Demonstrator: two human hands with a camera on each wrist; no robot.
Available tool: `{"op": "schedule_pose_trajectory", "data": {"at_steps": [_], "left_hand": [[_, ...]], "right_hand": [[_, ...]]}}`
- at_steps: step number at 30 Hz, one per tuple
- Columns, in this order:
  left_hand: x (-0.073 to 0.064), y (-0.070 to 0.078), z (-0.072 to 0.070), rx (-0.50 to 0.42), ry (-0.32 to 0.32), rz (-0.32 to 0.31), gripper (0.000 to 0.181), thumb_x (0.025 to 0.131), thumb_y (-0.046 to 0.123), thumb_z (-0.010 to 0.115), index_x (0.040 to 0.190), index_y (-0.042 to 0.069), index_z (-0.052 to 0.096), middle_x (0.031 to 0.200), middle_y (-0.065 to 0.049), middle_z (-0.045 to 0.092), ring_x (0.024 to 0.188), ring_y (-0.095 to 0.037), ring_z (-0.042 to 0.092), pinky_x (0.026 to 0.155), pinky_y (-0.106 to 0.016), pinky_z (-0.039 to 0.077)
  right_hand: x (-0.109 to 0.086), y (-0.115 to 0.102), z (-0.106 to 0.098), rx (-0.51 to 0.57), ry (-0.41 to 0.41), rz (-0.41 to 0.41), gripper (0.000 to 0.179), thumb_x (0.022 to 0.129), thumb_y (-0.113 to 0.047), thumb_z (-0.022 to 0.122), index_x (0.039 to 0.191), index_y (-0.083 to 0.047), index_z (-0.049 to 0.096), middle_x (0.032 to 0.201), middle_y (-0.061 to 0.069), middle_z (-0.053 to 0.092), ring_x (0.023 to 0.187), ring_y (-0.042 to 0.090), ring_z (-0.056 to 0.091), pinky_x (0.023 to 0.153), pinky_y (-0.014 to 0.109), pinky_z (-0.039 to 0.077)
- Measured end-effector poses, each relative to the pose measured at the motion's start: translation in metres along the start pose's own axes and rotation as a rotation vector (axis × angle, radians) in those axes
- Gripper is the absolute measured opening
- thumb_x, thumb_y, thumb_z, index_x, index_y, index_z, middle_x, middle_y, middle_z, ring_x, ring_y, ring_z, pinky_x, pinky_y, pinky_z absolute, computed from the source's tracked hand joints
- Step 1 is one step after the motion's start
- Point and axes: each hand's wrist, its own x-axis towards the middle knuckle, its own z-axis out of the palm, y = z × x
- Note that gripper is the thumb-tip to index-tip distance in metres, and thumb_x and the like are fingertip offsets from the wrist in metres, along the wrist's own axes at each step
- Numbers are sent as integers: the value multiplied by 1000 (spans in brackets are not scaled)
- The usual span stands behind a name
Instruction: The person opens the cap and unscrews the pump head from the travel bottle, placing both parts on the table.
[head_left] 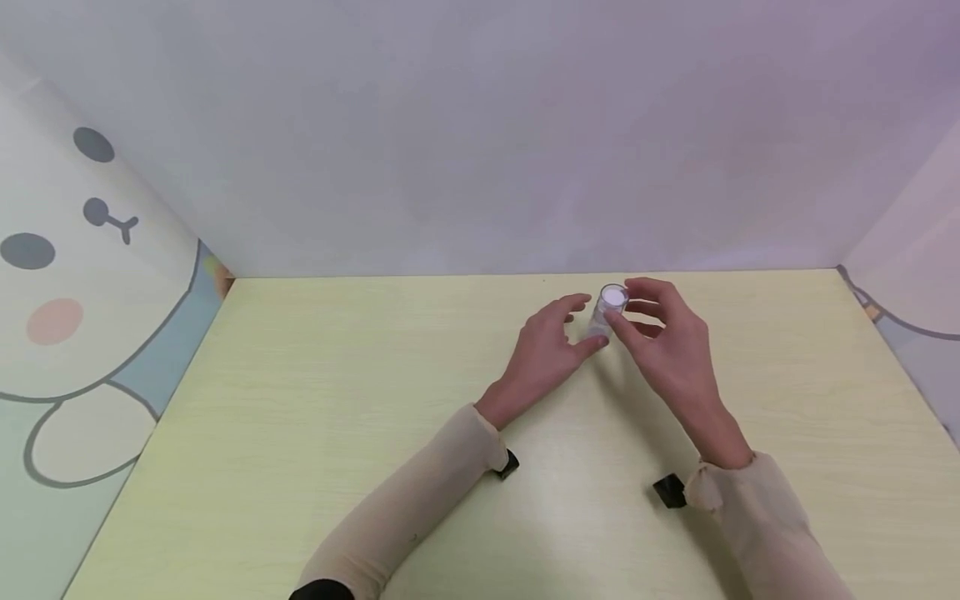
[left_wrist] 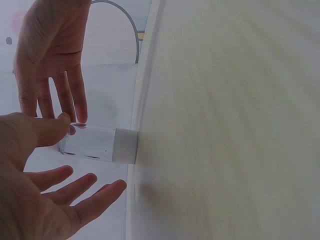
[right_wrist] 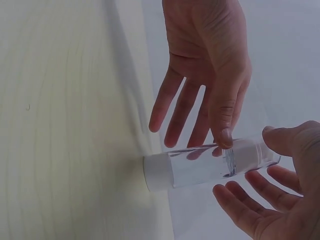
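Observation:
A clear cylindrical bottle with a white lower end stands upright near the table's far edge. Its round upper rim encloses a white disc. My right hand pinches the upper part, with the thumb on the near side and fingers opposite. On the bottle's other side, my left hand has its fingers spread loosely around it. Close against the clear wall lies the left thumb; whether it presses there I cannot tell. In the right wrist view, left fingers show through the bottle. The white end appears to meet the tabletop.
A pale wood-grain table spreads beneath both arms. Behind it rises a plain pale wall. Cartoon-printed panels flank it, one on the left and one on the right. Small black pieces stick out at the cuffs.

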Motion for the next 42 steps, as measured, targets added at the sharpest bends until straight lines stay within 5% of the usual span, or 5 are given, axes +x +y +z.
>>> {"op": "schedule_pose_trajectory", "data": {"at_steps": [10, 15, 26, 42], "left_hand": [[8, 1, 6, -3, -10, 25, 47, 95, 27, 78, 138, 17, 63, 132, -1, 71, 115, -19, 70, 89, -25, 59], [9, 2, 7, -29, -26, 33, 38, 96, 24, 77, 132, 17, 67, 121, 2, 72, 107, -12, 69, 83, -18, 56], [11, 6, 7, 11, -21, 46, 32, 98, 22, 74, 128, 14, 68, 120, 0, 73, 108, -12, 70, 83, -16, 56], [-10, 21, -14, 79, 7, 104, 37, 97, 30, 76, 132, 22, 70, 110, 4, 71, 101, -9, 68, 83, -18, 55]], "right_hand": [[3, 0, 3, 14, -9, 5, 42, 96, -16, 77, 134, -9, 63, 130, 7, 69, 115, 28, 71, 85, 5, 52], [4, 1, 4, 20, 6, -19, 40, 95, -14, 77, 132, -7, 64, 128, 7, 69, 111, 24, 71, 83, 5, 53], [3, 0, 4, 31, 38, -34, 39, 95, -12, 77, 130, -5, 65, 126, 8, 70, 101, -13, 63, 82, 6, 55], [-3, -15, -11, 222, 5, 63, 40, 96, -13, 75, 133, -8, 63, 122, -11, 66, 101, 2, 71, 82, 12, 58]]}}
